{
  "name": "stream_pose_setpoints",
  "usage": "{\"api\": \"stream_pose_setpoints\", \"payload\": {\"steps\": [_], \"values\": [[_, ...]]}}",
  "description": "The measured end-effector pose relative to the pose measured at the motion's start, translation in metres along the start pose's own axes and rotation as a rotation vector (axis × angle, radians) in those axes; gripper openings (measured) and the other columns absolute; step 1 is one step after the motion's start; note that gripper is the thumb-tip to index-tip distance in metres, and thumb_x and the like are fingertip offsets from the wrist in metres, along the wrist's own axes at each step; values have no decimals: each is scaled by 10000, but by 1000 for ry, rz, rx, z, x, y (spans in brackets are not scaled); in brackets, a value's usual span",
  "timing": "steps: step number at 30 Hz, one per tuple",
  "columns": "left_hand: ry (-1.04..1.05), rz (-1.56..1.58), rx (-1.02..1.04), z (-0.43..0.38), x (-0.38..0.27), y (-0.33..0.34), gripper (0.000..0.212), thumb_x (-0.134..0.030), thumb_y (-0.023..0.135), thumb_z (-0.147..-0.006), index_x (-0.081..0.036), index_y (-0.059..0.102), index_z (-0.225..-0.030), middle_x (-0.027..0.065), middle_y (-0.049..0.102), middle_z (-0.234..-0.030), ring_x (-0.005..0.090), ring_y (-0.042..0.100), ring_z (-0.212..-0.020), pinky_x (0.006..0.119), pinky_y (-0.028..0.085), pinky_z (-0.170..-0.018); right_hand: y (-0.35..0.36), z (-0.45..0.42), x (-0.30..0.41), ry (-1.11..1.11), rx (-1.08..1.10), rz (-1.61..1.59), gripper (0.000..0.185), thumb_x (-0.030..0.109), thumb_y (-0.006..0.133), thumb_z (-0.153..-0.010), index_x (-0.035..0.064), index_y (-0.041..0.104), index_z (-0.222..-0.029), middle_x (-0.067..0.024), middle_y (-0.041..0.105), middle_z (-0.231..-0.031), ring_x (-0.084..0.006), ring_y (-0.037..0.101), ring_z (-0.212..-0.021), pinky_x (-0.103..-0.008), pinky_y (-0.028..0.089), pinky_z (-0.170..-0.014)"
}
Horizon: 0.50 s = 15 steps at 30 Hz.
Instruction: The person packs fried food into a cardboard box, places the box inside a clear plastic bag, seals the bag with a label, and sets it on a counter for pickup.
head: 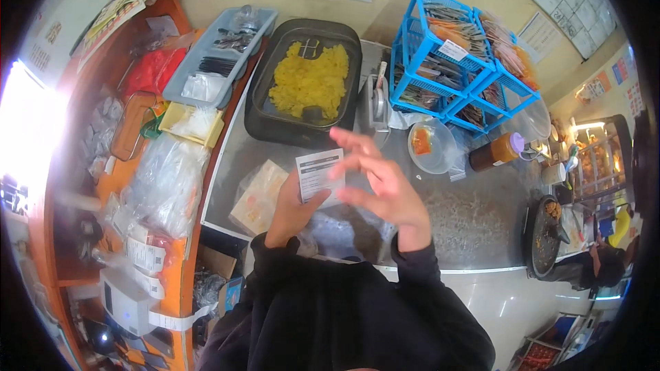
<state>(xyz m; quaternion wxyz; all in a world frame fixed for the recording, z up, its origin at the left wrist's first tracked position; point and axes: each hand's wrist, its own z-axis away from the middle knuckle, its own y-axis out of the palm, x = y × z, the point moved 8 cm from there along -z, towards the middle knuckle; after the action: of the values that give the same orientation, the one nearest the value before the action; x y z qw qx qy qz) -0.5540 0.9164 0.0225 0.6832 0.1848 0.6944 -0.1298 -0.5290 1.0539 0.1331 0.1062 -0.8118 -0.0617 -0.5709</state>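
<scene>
My left hand (290, 207) grips a small white printed slip (317, 172) by its left and lower edge. Fingers apart, my right hand (384, 185) hovers just right of the slip; whether a fingertip touches the paper cannot be made out. Under and left of my left hand, flat paper packaging in clear plastic (258, 198) lies on the metal counter (464, 216). Beyond both hands sits a dark rectangular pan (258, 113) holding yellow mashed or crumbled food (309, 80), with a metal utensil standing in it.
Blue stacked baskets (446, 80) of sachets stand at the back right, near a round plastic tub (433, 149) and a lilac-capped sauce bottle (495, 152). Leftward are a grey-blue cutlery tray (221, 56), plastic bags (165, 190) and a label printer (126, 301). Another person (588, 265) is far right.
</scene>
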Motion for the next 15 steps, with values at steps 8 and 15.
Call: {"api": "stream_pose_setpoints", "payload": {"steps": [8, 15], "values": [[-221, -101, -103, 51, -11, -107, 311, -67, 714, -840, 24, 642, -1129, 63, 688, -935, 119, 633, -872, 281, 506, -802, 67, -37, -137, 235, -317, -173, 178, 170, 777, -800, 117, 723, -961, -115, 477, -1349, -264, 407, -1298, -388, 447, -934], [-460, -382, -334, 91, 100, -205, 301, -225, 752, -828, 40, 722, -968, 41, 676, -712, 87, 573, -629, 263, 445, -585, 116, -14, -214, 274, -529, 834, 239, 283, 733, -805, 141, 664, -985, -92, 508, -1247, -316, 398, -1213, -504, 317, -907]]}}
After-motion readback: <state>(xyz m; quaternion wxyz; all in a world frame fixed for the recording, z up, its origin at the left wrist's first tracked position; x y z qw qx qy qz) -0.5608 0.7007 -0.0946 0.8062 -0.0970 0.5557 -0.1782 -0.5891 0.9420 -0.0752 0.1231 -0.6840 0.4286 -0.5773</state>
